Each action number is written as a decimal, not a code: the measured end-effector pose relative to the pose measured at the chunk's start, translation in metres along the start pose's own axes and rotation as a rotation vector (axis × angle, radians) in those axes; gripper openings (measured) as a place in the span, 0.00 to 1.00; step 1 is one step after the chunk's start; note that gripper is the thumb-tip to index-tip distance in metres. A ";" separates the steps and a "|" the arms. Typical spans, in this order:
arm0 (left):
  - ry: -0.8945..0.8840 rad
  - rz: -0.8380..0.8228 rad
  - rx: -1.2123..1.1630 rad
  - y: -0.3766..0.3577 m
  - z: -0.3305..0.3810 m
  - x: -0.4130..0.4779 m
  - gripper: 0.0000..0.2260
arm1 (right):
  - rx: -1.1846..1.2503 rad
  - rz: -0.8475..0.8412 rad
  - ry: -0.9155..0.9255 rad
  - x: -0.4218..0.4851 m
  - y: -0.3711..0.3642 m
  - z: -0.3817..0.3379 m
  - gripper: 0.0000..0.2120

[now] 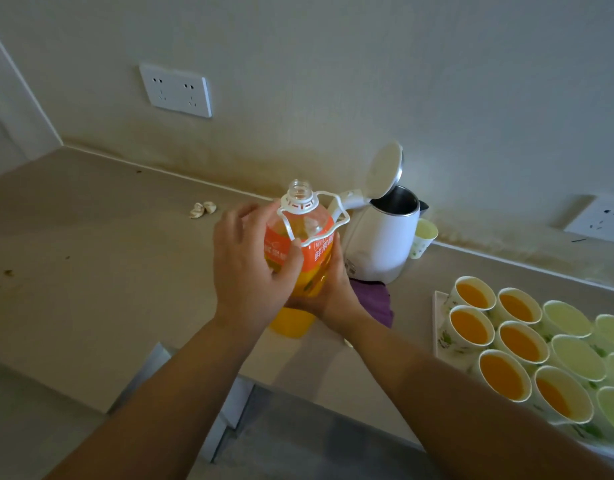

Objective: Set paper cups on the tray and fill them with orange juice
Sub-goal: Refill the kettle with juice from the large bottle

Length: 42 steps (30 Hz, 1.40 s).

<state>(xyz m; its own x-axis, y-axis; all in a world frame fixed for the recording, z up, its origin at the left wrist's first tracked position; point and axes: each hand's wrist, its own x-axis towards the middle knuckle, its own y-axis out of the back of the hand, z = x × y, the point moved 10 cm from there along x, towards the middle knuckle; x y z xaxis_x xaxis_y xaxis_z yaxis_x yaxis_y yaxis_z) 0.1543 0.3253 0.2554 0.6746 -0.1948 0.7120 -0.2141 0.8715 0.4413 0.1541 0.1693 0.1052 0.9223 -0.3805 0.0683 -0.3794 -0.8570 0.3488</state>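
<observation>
So we're mid-fill here. Both hands are on the orange juice bottle (316, 251), which is upright with the cap off, over the counter (91, 254) about dead centre. The left hand (250, 265) comes in from 9 o'clock with its fingers wrapped round the orange label. The right hand (333, 292) cups the lower body from about 5 o'clock, fingers curled round it too. The tray (438, 323) sits off at 4 o'clock from the bottle. Six paper cups (471, 294) on its near-left side already have juice, and several empty cups (566, 318) are lined up further right. The white kettle (378, 244) with its lid flipped open is just behind at 2 o'clock, with a purple cloth (374, 299) under it. Next move, we reckon: carry the bottle over to the empties and tip slowly, since it looks pretty full and the cups are packed tight.
</observation>
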 end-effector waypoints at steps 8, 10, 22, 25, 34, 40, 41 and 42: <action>0.561 -0.405 -0.376 -0.070 -0.057 0.000 0.35 | 0.089 -0.001 -0.010 0.006 -0.011 0.022 0.65; 0.589 -0.390 -0.385 -0.073 -0.063 0.003 0.29 | 0.094 0.029 -0.020 0.007 -0.010 0.024 0.60; 0.701 -0.367 -0.713 -0.078 -0.053 0.016 0.36 | -0.142 0.133 0.128 0.005 0.034 -0.027 0.59; 0.700 -0.404 -0.837 -0.086 -0.027 0.023 0.30 | -0.227 0.163 0.163 0.001 0.065 -0.047 0.59; 0.825 -0.534 -1.077 -0.129 0.061 0.024 0.33 | -0.501 0.256 0.242 -0.022 0.176 -0.087 0.59; 0.905 -0.561 -1.123 -0.168 0.111 0.008 0.41 | -0.673 0.223 0.234 -0.034 0.244 -0.083 0.60; 0.928 -0.568 -1.136 -0.177 0.120 0.002 0.40 | -0.696 0.203 0.229 -0.035 0.257 -0.081 0.60; 0.949 -0.578 -1.151 -0.186 0.126 -0.002 0.40 | -0.714 0.178 0.219 -0.035 0.267 -0.078 0.60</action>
<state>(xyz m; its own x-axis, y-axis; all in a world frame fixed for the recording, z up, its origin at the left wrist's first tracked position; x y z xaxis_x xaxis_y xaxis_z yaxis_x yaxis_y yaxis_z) 0.1038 0.1069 0.2405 0.7411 -0.6489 -0.1724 0.5398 0.7285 -0.4218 0.0263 -0.0193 0.2686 0.8735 -0.3509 0.3376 -0.4523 -0.3282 0.8293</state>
